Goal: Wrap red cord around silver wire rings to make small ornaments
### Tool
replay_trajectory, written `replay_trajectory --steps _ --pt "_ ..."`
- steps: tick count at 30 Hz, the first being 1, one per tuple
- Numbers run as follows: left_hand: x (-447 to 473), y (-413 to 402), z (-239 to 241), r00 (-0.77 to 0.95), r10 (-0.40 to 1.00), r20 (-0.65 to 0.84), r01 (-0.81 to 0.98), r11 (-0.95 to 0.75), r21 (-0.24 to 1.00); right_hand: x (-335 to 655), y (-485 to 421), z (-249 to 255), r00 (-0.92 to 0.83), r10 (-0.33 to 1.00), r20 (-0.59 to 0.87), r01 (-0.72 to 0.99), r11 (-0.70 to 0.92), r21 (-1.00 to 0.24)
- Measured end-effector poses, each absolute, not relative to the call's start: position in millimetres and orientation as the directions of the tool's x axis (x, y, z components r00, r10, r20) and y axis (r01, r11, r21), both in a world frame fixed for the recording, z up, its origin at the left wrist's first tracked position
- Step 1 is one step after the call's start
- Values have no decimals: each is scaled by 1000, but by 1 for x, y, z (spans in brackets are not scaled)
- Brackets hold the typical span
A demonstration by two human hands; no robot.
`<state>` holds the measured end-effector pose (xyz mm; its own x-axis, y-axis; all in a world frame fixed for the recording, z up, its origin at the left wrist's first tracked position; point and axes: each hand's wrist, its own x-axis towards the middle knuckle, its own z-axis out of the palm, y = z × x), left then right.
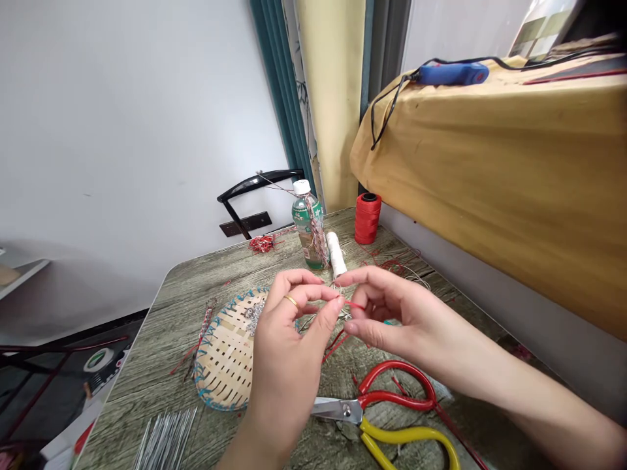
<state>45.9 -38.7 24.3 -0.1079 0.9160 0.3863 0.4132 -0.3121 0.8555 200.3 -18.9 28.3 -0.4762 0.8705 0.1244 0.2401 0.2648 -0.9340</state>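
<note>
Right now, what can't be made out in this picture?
Head view:
What the fingertips pinch besides the red thread: too small, covered by left hand and right hand.
Woven basket: right side behind left hand.
Yellow scissor handles: cut off by bottom edge.

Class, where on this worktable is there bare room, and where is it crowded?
Bare wood: the table's far-left corner, between the basket and the red tangle, and the left edge between basket and metal rods. Crowded: bottle, white spool, scissors, and left hand and right hand pinching red thread.
</note>
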Motion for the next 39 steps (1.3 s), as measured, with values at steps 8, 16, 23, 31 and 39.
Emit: replay_trajectory --steps 8,16,23,31,39 --pt "40 -42 24 176 641 747 673 -632 385 211 -25 37 -470 621 627 554 761 -338" --pt "41 -50 35 223 686 692 626 -646 438 220 -25 43 -547 602 582 544 784 -299" --pt "41 -49 35 219 697 683 634 -633 444 221 -27 51 -565 685 460 445 722 -530" --pt "37 -49 40 296 705 644 498 -689 526 220 -21 51 -578 814 63 165 193 -967" --pt "42 -49 33 220 687 693 320 -721 614 217 -7 41 -713 688 -134 -125 -313 -941"
